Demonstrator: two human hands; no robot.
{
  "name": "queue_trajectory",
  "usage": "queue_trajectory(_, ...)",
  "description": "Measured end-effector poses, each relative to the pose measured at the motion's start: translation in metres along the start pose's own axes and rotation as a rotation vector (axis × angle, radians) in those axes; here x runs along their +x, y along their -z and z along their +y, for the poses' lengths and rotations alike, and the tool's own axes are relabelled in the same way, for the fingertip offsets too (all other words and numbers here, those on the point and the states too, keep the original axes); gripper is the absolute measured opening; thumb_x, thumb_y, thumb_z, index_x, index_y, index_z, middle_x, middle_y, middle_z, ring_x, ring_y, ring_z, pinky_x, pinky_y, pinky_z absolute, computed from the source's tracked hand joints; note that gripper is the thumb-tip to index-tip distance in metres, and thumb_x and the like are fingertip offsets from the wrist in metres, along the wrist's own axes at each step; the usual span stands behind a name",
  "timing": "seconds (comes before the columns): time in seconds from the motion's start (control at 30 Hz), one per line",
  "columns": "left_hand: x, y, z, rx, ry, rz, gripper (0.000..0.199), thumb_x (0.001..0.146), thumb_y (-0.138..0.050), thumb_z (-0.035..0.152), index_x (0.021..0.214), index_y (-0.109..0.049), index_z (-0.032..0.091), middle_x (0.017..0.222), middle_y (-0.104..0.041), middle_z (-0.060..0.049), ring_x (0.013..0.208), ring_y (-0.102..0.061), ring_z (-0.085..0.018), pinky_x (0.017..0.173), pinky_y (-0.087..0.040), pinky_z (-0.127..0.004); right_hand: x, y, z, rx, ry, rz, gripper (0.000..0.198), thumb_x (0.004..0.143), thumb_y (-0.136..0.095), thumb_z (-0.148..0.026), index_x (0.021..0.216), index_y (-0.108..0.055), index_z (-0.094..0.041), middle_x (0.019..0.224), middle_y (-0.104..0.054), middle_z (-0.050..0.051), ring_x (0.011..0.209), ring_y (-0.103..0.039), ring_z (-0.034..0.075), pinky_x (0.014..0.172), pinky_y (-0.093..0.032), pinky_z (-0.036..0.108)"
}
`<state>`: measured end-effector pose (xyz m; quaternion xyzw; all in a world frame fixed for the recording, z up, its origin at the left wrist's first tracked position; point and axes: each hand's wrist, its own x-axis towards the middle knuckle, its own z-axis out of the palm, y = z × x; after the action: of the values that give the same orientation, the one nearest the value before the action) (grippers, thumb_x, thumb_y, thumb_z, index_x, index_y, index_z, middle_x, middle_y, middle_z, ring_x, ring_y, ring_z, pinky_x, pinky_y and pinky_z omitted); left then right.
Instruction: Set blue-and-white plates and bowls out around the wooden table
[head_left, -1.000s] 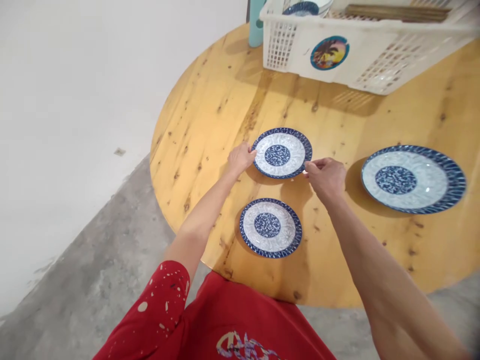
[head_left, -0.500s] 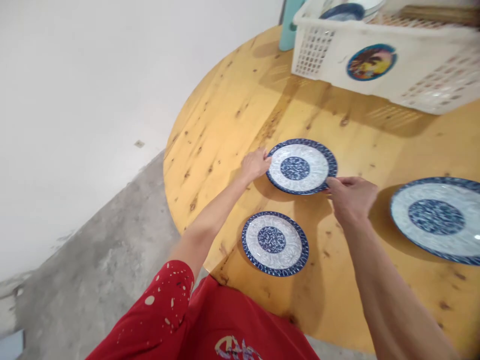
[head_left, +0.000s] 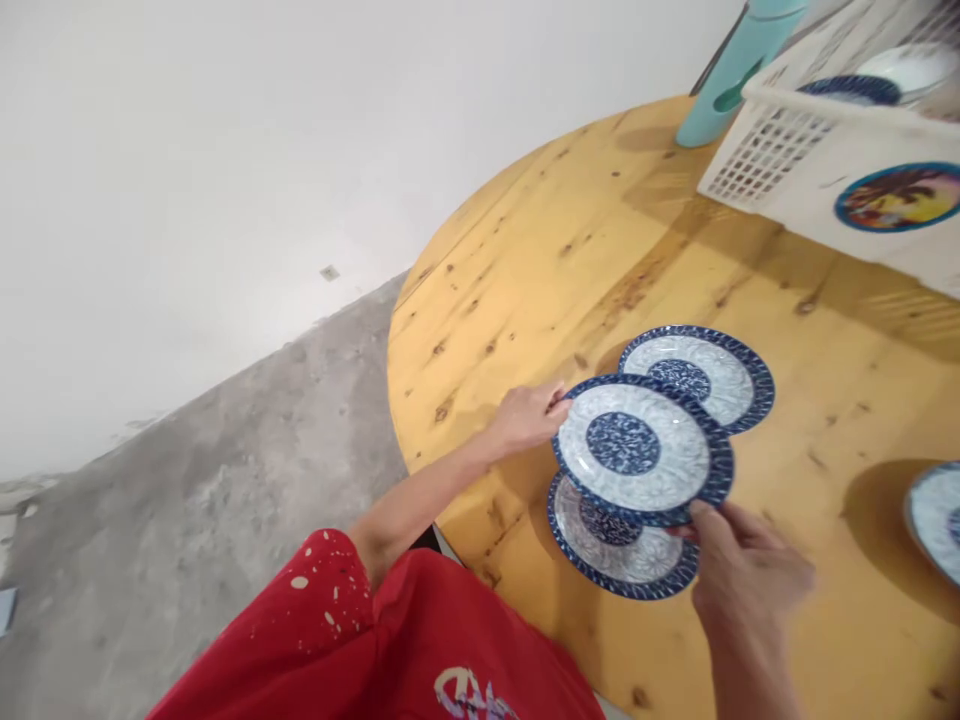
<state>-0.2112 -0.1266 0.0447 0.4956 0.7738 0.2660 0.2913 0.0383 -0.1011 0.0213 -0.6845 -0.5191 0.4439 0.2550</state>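
Note:
Between both hands I hold a blue-and-white plate [head_left: 682, 465], raised above the table. My left hand [head_left: 531, 414] pinches its left rim, and my right hand [head_left: 746, 560] grips the lower right rim. Behind it lies a far plate [head_left: 731, 385] of the same pattern, partly covered by the held one. A near plate [head_left: 637, 570] lies on my side, its upper part hidden under the held plate. All show a dark blue rim and a speckled blue centre.
At the right edge another plate [head_left: 934, 530] is cut off by the frame. A white plastic basket [head_left: 795, 165] with dishes stands at the back right of the round wooden table [head_left: 517, 270]. Beside it is a turquoise bottle [head_left: 731, 80]. A white wall rises to the left.
The plate in my hands has come up off the table and nearer to me, uncovering another plate behind it. My view has swung left, so everything sits further right.

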Motion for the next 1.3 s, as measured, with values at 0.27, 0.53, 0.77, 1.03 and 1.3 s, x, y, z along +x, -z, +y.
queue_trajectory(0.27,-0.105,0.089,-0.124,-0.007,0.067,-0.035,0.012,0.092,-0.048,0.026,0.082,-0.053,0.024,0.066,-0.056,0.004,0.061,-0.051,-0.014,0.064,-0.035,-0.026,-0.144,-0.119,0.009,0.186,-0.090,-0.035,0.033,0.063,-0.068,-0.048,0.076,-0.071,-0.018,0.060,-0.064,0.002,0.054,-0.057,0.021,0.055,-0.047,0.033)
queue_trajectory(0.53,-0.157,0.177,-0.226,0.082,0.133,0.015,0.010,0.091,-0.046,0.026,0.082,-0.051,0.026,0.065,-0.056,0.004,0.062,-0.054,-0.015,0.065,-0.033,-0.027,-0.240,-0.234,-0.022,0.247,-0.137,-0.195,0.033,0.063,-0.064,-0.048,0.071,-0.071,-0.016,0.056,-0.061,0.002,0.051,-0.056,0.019,0.052,-0.047,0.031)
queue_trajectory(0.77,-0.128,0.199,-0.246,0.036,0.071,0.005,0.005,0.090,-0.046,0.026,0.087,-0.050,0.026,0.068,-0.054,0.005,0.062,-0.051,-0.014,0.065,-0.033,-0.026,-0.221,-0.262,-0.049,0.259,-0.060,-0.136,0.025,0.065,-0.060,-0.042,0.067,-0.068,-0.018,0.058,-0.061,0.002,0.054,-0.054,0.017,0.054,-0.047,0.029)
queue_trajectory(1.03,-0.011,0.187,-0.227,0.040,-0.067,-0.068,0.008,0.089,-0.048,0.022,0.082,-0.049,0.023,0.064,-0.048,0.006,0.062,-0.045,-0.013,0.065,-0.032,-0.025,-0.140,-0.278,-0.066,0.273,-0.037,0.032,0.020,0.064,-0.057,-0.036,0.063,-0.065,-0.018,0.056,-0.060,0.002,0.055,-0.053,0.017,0.054,-0.043,0.028)
queue_trajectory(1.3,0.102,0.172,-0.189,0.146,-0.134,-0.155,0.009,0.090,-0.048,0.017,0.090,-0.055,0.022,0.070,-0.058,0.003,0.068,-0.053,-0.015,0.069,-0.037,-0.025,-0.060,-0.293,-0.093,0.355,-0.069,0.172,0.023,0.064,-0.051,-0.037,0.066,-0.063,-0.017,0.062,-0.060,0.003,0.058,-0.053,0.017,0.052,-0.043,0.027)
